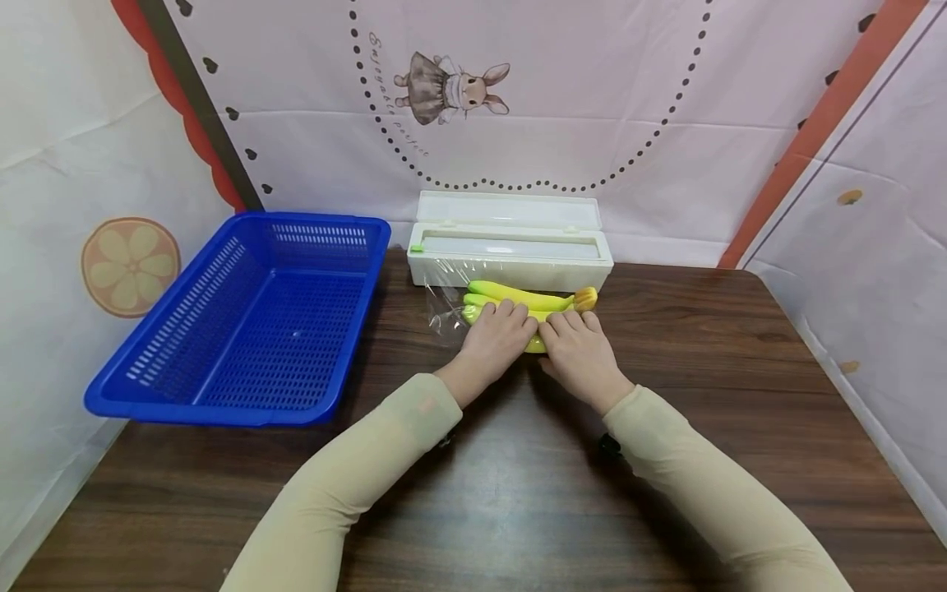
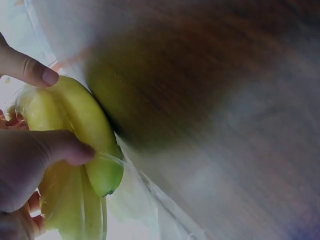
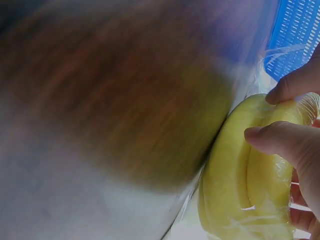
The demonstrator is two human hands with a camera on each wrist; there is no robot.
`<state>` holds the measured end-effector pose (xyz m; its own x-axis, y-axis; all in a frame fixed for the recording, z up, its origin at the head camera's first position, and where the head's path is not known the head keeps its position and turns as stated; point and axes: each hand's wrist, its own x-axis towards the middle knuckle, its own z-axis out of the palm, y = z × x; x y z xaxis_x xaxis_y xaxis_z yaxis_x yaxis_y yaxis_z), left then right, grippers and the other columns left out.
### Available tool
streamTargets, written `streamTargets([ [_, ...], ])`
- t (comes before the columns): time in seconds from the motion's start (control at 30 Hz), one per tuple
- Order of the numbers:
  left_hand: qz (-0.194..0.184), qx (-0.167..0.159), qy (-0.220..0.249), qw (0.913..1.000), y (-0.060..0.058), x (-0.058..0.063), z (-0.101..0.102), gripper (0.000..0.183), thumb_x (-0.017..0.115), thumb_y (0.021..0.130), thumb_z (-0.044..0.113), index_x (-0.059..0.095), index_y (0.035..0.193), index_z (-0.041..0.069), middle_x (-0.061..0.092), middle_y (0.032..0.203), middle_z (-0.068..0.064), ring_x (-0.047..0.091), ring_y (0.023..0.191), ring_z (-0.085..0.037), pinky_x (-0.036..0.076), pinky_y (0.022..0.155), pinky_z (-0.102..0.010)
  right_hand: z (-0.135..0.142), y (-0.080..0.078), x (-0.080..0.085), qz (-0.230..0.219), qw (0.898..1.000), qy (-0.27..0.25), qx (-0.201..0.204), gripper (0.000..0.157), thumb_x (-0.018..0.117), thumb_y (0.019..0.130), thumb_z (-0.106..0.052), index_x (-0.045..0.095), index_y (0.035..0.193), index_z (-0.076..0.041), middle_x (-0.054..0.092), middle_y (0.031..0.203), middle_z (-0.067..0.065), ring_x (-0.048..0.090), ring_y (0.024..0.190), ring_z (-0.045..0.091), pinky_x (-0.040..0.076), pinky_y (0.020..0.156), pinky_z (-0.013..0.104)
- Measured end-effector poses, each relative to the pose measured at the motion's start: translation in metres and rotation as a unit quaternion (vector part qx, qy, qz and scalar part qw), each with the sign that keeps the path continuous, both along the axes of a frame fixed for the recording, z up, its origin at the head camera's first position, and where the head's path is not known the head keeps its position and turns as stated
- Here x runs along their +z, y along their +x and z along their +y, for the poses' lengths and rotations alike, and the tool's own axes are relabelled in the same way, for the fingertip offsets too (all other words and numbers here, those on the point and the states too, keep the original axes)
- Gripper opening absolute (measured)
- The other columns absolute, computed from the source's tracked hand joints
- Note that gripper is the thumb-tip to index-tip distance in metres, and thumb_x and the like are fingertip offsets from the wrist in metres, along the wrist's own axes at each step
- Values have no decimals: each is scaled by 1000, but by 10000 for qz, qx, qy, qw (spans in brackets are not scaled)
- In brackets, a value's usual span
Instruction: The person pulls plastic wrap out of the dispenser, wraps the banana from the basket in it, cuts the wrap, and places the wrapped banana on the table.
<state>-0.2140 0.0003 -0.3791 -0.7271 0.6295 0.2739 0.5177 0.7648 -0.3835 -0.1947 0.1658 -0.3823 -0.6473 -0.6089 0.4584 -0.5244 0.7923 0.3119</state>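
A bunch of yellow bananas (image 1: pixel 521 298) with green tips lies crosswise just in front of the long white box. Clear plastic wrap (image 1: pixel 446 316) clings to the bunch and spreads out past its left end. My left hand (image 1: pixel 497 339) grips the bunch left of the middle, its thumb pressed on the near banana in the left wrist view. Close beside it, my right hand (image 1: pixel 580 352) grips the part nearer the brown stem (image 1: pixel 586 298), fingers over the top and thumb on the near side. The hands hide much of the bunch's middle in the head view.
The white cling wrap box (image 1: pixel 510 270) stands behind the bananas with its lid (image 1: pixel 510 210) raised. A blue plastic basket (image 1: pixel 355 329) sits to the left on the dark wooden table (image 1: pixel 740 395). Printed cloth (image 1: pixel 592 82) hangs at the back and sides.
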Motion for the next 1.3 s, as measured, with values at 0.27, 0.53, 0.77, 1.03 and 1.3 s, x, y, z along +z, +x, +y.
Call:
streamTargets([
  [0.27,435,-499,204,9976,-2,-1,-7,11,53,92,13,63,95,14,57,92,-1,54,87,-20,45,74,-31,-3,-1,0,-23,10000,-61,-49,48,83,67,-31,56,96,-5,56,96,9,52,89,28,36,79,38],
  [0.53,678,-950,471,9920,-2,4,-14,13,55,90,8,65,98,9,61,91,-4,56,85,-21,48,72,-30,-3,-7,3,219,9988,-319,288,32,75,69,-12,61,97,-4,61,100,10,56,94,28,39,89,40],
  [0.77,582,-979,501,9922,-3,7,-16,13,57,89,7,66,97,9,62,88,-4,58,82,-21,50,68,-30,-3,-14,10,104,9968,-262,746,34,77,61,-9,64,92,-1,67,99,12,61,97,28,44,96,40],
  [1.03,-310,-788,414,9955,-3,16,-18,22,71,79,18,67,100,11,64,91,-3,58,81,-20,50,71,-29,-4,-18,23,-659,9951,344,650,33,80,64,-21,61,86,-5,64,85,7,62,85,25,49,84,38],
  [1.3,-1468,-423,533,9868,-2,31,-20,31,76,76,25,68,104,16,64,97,-1,57,85,-20,49,76,-29,-6,-17,32,-964,9924,377,672,34,80,63,-27,61,83,-6,63,79,5,61,78,25,49,80,39],
])
